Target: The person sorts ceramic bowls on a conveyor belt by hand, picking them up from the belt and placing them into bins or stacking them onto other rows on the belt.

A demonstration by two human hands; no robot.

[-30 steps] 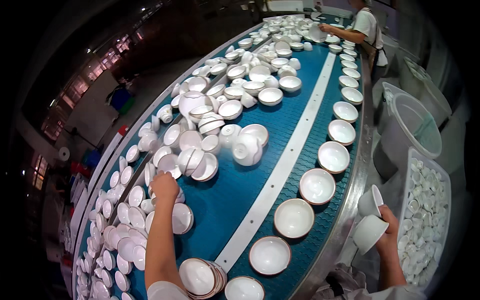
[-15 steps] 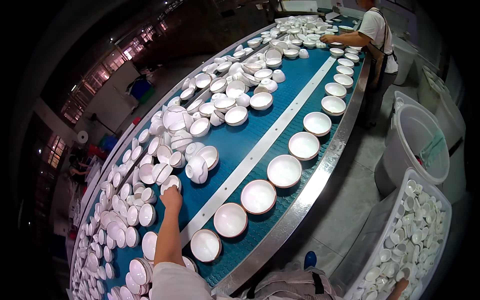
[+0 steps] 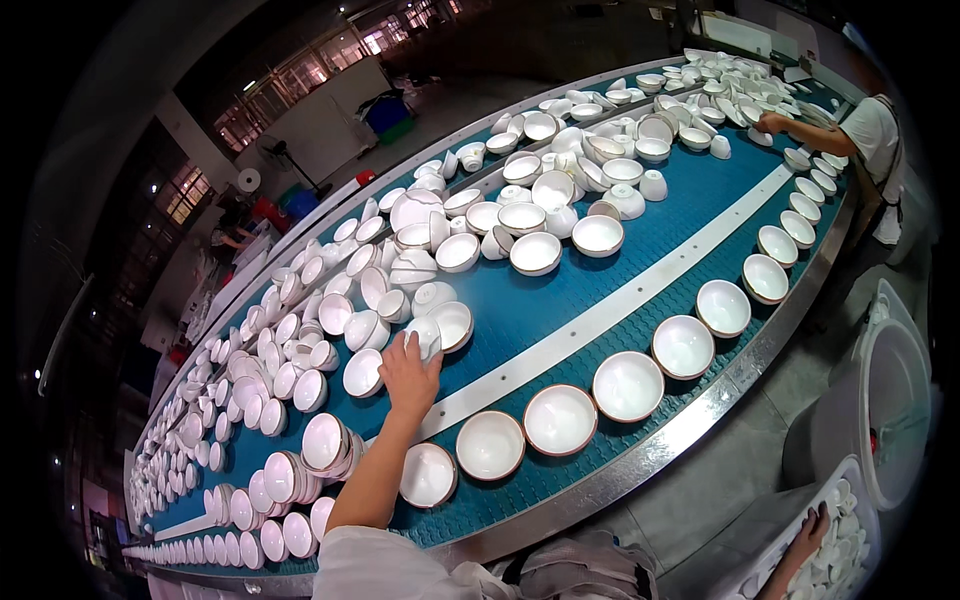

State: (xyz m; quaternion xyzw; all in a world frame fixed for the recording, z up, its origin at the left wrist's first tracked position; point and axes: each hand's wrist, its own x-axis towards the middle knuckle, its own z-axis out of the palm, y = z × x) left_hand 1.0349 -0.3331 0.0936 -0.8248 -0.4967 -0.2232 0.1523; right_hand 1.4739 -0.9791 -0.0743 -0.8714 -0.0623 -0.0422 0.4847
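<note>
My left hand point(image 3: 408, 378) reaches over the blue conveyor belt point(image 3: 520, 305), its fingers closed on the edge of a tilted white bowl point(image 3: 428, 336). Right behind that bowl stands another white bowl point(image 3: 455, 325), and a third bowl point(image 3: 364, 373) lies just left of my fingers. At the lower right, my right hand point(image 3: 806, 540) is over a pale bin point(image 3: 858, 480) of small white ceramic pieces point(image 3: 845, 550). Its fingers look spread across the pieces, and I make out nothing held in them. Brown-rimmed bowls point(image 3: 560, 420) stand upright in a row along the near lane.
A white divider strip point(image 3: 600, 325) separates the heaped bowls from the near row. Stacked bowls point(image 3: 285, 478) sit left of my forearm. The belt's metal edge point(image 3: 640, 485) runs in front of me. A large grey tub point(image 3: 890, 400) and another person point(image 3: 872, 140) are at the right.
The view has turned left, so the belt appears shifted right. My left hand has moved from one bowl to the tilted bowl beside it. My right hand has shifted slightly over the bin.
</note>
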